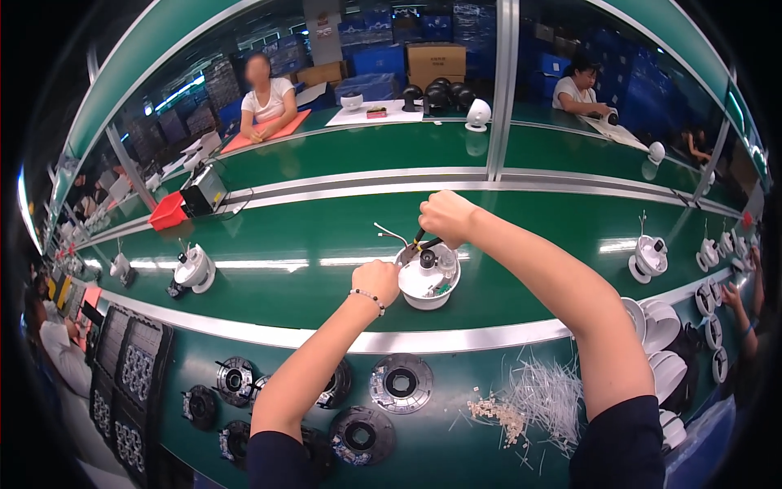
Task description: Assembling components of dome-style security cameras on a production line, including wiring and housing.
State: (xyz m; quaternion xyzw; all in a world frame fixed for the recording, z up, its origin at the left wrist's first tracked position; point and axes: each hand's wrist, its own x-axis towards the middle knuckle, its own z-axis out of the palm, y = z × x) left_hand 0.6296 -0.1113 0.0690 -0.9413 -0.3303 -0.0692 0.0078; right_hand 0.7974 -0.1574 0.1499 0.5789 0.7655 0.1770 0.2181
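A round white camera housing (423, 300) stands on the green work surface in front of me, its inner side facing up. Inside it are a black lens (428, 258) and a small green circuit board (442, 288), and thin wires (389, 231) stick out at the far left. My right hand (446, 218) is closed around a pair of cutting pliers (419, 241) with black and yellow handles. Their jaws point down into the housing beside the lens. At the left rim, my left hand (376, 283) is closed on the housing, its fingertips hidden.
Nearer lie a pile of thin white plastic strips (547, 395), small beige pieces (498, 416) and several black ring-shaped parts (401, 383). More white housings stand left (194, 268) and right (650, 258). A black tray (130, 375) holds circuit boards. People sit across the metal rail.
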